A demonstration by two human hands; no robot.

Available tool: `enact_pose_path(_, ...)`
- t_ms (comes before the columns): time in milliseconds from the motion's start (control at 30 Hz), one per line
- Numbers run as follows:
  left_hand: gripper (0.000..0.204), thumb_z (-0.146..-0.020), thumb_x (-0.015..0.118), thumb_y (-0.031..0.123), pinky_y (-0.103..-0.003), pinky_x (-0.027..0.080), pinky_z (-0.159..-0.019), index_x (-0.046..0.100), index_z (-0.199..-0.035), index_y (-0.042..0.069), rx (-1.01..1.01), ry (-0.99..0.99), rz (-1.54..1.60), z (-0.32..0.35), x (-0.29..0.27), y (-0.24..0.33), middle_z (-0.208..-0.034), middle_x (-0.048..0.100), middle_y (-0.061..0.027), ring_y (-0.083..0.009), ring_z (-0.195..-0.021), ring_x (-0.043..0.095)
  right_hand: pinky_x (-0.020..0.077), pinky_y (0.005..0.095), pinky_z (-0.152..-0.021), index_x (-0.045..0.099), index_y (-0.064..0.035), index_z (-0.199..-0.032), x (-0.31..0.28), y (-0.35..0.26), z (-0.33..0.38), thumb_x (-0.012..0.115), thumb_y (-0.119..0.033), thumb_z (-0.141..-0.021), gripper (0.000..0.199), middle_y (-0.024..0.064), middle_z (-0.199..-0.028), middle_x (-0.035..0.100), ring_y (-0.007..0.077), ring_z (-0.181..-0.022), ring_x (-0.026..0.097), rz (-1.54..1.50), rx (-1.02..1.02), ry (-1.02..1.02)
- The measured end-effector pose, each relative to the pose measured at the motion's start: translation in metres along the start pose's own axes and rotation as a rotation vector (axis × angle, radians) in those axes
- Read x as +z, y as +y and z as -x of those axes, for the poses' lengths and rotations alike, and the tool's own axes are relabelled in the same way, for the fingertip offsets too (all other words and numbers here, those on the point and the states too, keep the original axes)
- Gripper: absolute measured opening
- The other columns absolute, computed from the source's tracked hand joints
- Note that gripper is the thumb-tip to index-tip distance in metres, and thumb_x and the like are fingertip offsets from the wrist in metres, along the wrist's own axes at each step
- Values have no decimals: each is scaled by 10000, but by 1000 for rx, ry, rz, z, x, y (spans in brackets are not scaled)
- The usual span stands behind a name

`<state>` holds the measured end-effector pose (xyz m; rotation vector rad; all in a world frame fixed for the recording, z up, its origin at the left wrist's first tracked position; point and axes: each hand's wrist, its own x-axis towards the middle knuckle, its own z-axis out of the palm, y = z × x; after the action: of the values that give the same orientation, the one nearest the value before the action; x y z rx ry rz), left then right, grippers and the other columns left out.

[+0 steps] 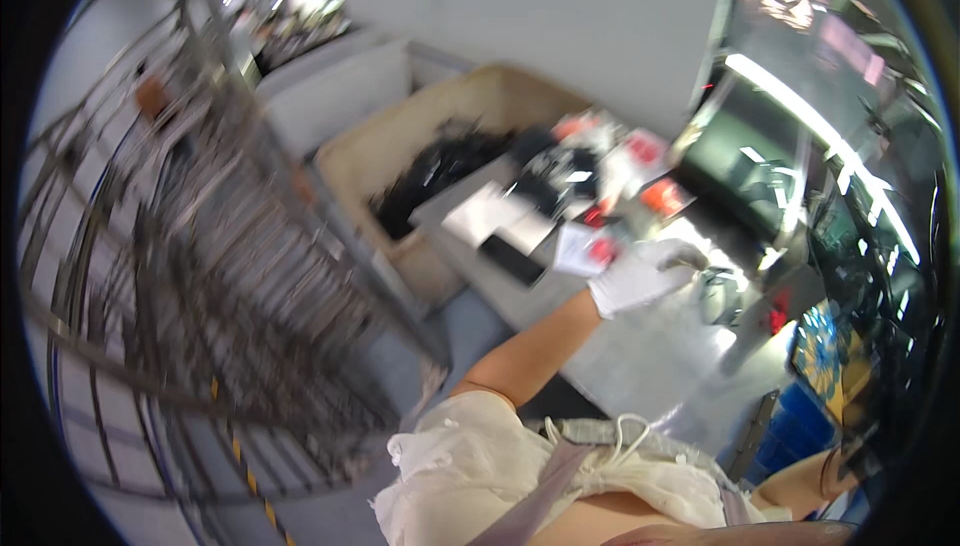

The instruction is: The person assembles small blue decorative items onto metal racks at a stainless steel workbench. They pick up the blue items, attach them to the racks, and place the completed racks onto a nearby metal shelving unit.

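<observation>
My left hand [645, 276], in a white glove, reaches out over a grey table [630, 346]. Its blurred fingers curve to the right with a gap between them, and I see nothing held. Just right of the fingertips is a rounded clear and grey object [720, 296], too smeared to name. A white card with a red print [583, 249] lies beside the glove's wrist, and left of it a flat black rectangular thing [512, 259]. My right hand [852, 456] is at the lower right, dark and blurred beside a blue bin [795, 436]; its fingers do not show clearly.
A large beige tub [350, 161] with black material [440, 176] stands behind the table. White sheets [490, 216] and red and orange packets [665, 196] lie along the table's far side. Metal racks [240, 276] fill the left. A bright light strip [830, 136] crosses the right.
</observation>
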<state>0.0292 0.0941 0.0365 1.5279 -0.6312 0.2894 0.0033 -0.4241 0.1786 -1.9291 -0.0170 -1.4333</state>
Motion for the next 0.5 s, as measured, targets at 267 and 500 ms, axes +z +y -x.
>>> enact_pose_path(267,186,-960,647,37,-297,554,-907,727,-1126,17,-513,1183,-575,331,-71,29,-1081,754,-73,-157,-992,705,447,272,-1006,647,15,-1319,292,-101,8,549,-318,-1102,409,58,-1218,684,120,-1112,602,-414,-258,-447)
enact_pose_path(500,578,-781,807,191,-423,516,-1051,631,-1303,15,-440,1314,-1318,344,-143,90,-1258,678,-194,-351,-1164,664,442,284,-1085,635,29,-1378,460,-202,63,539,-306,-1109,440,85,-1306,692,150,-1204,620,-674,-336,-697)
